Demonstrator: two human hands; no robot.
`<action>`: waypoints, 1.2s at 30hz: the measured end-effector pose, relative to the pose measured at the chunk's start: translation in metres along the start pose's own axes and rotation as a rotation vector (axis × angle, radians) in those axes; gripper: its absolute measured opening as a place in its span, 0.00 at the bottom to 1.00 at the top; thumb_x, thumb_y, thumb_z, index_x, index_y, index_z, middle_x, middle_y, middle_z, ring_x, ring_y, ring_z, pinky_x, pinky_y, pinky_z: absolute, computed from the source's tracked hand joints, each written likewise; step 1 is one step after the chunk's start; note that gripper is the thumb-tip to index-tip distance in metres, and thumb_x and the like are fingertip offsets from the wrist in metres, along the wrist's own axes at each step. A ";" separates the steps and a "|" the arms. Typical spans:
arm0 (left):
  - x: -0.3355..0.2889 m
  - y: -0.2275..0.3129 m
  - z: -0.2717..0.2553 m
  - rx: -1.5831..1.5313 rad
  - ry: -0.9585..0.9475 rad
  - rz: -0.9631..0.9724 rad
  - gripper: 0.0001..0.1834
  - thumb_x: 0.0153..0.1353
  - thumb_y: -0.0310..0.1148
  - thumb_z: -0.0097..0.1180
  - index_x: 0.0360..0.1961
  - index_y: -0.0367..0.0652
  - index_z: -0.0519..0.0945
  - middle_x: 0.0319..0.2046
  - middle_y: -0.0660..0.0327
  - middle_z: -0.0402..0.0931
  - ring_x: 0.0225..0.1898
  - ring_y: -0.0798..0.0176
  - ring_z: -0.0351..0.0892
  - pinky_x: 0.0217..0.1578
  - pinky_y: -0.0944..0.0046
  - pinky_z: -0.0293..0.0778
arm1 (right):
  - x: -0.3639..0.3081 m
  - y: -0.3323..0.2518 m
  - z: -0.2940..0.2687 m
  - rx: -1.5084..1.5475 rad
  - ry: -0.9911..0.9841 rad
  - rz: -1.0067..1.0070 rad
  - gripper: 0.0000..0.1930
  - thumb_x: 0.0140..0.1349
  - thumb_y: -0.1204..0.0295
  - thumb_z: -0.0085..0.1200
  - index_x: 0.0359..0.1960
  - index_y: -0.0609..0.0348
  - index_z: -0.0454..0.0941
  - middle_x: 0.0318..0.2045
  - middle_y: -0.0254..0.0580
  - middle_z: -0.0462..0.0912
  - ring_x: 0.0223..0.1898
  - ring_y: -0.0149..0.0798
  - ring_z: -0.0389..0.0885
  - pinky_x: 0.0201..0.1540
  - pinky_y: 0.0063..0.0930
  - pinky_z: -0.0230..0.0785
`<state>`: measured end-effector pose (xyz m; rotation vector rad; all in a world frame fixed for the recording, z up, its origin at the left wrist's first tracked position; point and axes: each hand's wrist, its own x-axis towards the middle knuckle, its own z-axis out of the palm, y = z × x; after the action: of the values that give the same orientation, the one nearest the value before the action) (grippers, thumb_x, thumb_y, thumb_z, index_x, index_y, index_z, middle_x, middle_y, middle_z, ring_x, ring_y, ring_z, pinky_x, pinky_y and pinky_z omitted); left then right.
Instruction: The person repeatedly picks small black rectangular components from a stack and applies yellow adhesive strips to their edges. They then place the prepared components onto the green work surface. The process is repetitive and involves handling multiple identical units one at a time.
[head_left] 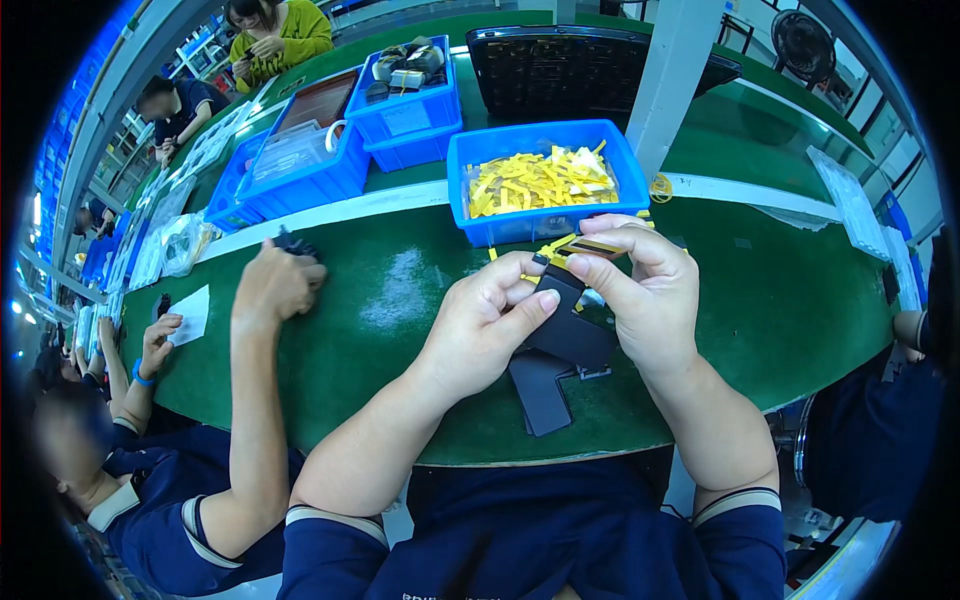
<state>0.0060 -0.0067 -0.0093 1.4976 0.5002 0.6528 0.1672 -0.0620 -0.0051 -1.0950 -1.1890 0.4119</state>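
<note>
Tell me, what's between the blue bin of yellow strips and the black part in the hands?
Head view: a yellow strip, pinched by the right hand.

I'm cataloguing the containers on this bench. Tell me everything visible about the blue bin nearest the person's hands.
The blue bin is a shallow rectangular open-topped tray, plastic by its look, with a thick rolled rim. It stands level on the green table, just beyond the right hand and left hand, neither touching it. Loose yellow strips cover its floor in a jumbled pile. A white post rises at its right rear corner.
</note>
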 end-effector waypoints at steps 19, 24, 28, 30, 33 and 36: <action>0.001 -0.002 0.001 -0.052 0.040 -0.011 0.10 0.62 0.29 0.51 0.43 0.38 0.70 0.29 0.65 0.78 0.32 0.79 0.69 0.34 0.74 0.67 | 0.002 -0.001 0.000 -0.098 -0.010 -0.090 0.10 0.44 0.78 0.65 0.31 0.63 0.81 0.32 0.42 0.81 0.38 0.37 0.78 0.44 0.28 0.69; 0.001 -0.007 0.000 0.029 0.052 0.055 0.09 0.62 0.30 0.52 0.41 0.39 0.71 0.23 0.69 0.73 0.26 0.79 0.64 0.29 0.75 0.63 | 0.002 -0.005 -0.001 -0.161 -0.083 -0.022 0.13 0.45 0.77 0.64 0.34 0.64 0.80 0.33 0.43 0.81 0.38 0.37 0.79 0.43 0.27 0.70; -0.001 0.002 -0.003 0.099 0.026 -0.045 0.09 0.63 0.29 0.50 0.43 0.39 0.69 0.32 0.65 0.76 0.32 0.79 0.71 0.32 0.77 0.67 | 0.003 -0.003 0.000 -0.174 -0.080 -0.061 0.13 0.45 0.76 0.63 0.35 0.66 0.79 0.33 0.45 0.80 0.37 0.38 0.79 0.43 0.27 0.70; -0.001 0.001 -0.001 0.040 0.037 -0.036 0.09 0.63 0.29 0.50 0.43 0.39 0.68 0.31 0.66 0.75 0.31 0.79 0.70 0.31 0.77 0.66 | 0.003 -0.002 -0.002 -0.177 -0.077 -0.052 0.14 0.46 0.76 0.63 0.36 0.66 0.79 0.33 0.45 0.80 0.37 0.38 0.79 0.44 0.27 0.70; -0.001 0.001 0.002 0.068 0.093 0.001 0.09 0.61 0.31 0.53 0.38 0.39 0.70 0.18 0.70 0.69 0.23 0.78 0.61 0.25 0.74 0.61 | 0.002 -0.003 -0.003 -0.136 -0.078 -0.002 0.13 0.46 0.76 0.62 0.36 0.67 0.79 0.34 0.45 0.80 0.37 0.38 0.79 0.44 0.28 0.70; -0.001 0.006 0.003 0.114 0.106 0.014 0.09 0.61 0.32 0.53 0.38 0.39 0.70 0.17 0.69 0.68 0.22 0.77 0.61 0.25 0.72 0.61 | 0.002 -0.005 -0.002 -0.097 -0.087 0.049 0.13 0.47 0.76 0.62 0.35 0.67 0.79 0.34 0.44 0.81 0.37 0.37 0.80 0.43 0.27 0.70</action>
<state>0.0071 -0.0099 -0.0038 1.5802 0.6175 0.7281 0.1685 -0.0635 0.0008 -1.2016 -1.2714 0.4478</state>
